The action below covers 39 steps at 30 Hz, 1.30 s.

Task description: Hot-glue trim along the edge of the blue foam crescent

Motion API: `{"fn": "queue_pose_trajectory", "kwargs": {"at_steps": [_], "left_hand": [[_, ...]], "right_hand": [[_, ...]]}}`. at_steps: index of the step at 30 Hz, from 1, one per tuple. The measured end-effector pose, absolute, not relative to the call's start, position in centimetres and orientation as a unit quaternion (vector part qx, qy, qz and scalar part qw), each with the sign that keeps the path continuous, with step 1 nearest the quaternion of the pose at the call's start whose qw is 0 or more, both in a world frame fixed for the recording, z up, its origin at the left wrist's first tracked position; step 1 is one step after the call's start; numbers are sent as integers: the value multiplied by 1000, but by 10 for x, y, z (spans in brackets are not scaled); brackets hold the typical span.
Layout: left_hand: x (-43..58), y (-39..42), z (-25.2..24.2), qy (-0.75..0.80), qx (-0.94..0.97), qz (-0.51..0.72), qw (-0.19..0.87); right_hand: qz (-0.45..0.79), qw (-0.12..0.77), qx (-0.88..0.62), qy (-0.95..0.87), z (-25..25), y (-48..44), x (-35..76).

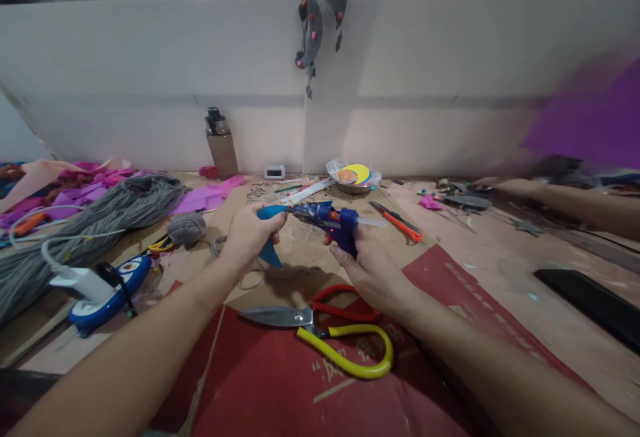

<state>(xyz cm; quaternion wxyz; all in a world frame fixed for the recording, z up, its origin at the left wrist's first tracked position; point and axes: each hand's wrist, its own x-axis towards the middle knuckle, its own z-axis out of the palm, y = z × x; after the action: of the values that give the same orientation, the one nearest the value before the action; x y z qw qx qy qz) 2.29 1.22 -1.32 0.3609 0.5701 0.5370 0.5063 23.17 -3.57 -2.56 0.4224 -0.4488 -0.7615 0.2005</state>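
Note:
My right hand (363, 257) is closed round the handle of a blue hot glue gun (323, 218), whose small red light is lit. A clear glue stick (371, 221) juts out of its back end. The nozzle points left and meets the blue piece, or comes very near it; I cannot tell which. My left hand (255, 233) pinches this blue piece of felt-like material (271, 255), partly hidden by the fingers. Below both hands lies a large pair of scissors (280, 317) with one red and one yellow handle loop, blades pointing left.
An orange-handled cutting tool (400, 222) lies right of the glue gun. Grey yarn (135, 210) and a blue power strip (107, 297) are at left. A bowl (354, 187) stands at the back. A black phone-like slab (590, 303) and another person's arm (565, 203) are at right.

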Motion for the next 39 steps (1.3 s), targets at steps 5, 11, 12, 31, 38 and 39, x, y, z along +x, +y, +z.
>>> {"fn": "queue_pose_trajectory", "kwargs": {"at_steps": [5, 11, 12, 31, 38, 39], "left_hand": [[22, 13, -15, 538, 568, 508, 361], [22, 13, -15, 527, 563, 513, 378], [21, 12, -15, 528, 564, 512, 377], [27, 11, -11, 456, 535, 522, 484], [30, 1, -2, 456, 567, 539, 425], [30, -1, 0, 472, 578, 550, 374]], "right_hand": [[202, 421, -448, -762, -28, -35, 231], [195, 421, -451, -763, -29, -35, 232], [193, 421, -451, -763, -28, -35, 232], [452, 461, -487, -588, -29, -7, 244], [58, 388, -645, -656, -44, 24, 279], [18, 420, -629, -654, -41, 21, 278]]}}
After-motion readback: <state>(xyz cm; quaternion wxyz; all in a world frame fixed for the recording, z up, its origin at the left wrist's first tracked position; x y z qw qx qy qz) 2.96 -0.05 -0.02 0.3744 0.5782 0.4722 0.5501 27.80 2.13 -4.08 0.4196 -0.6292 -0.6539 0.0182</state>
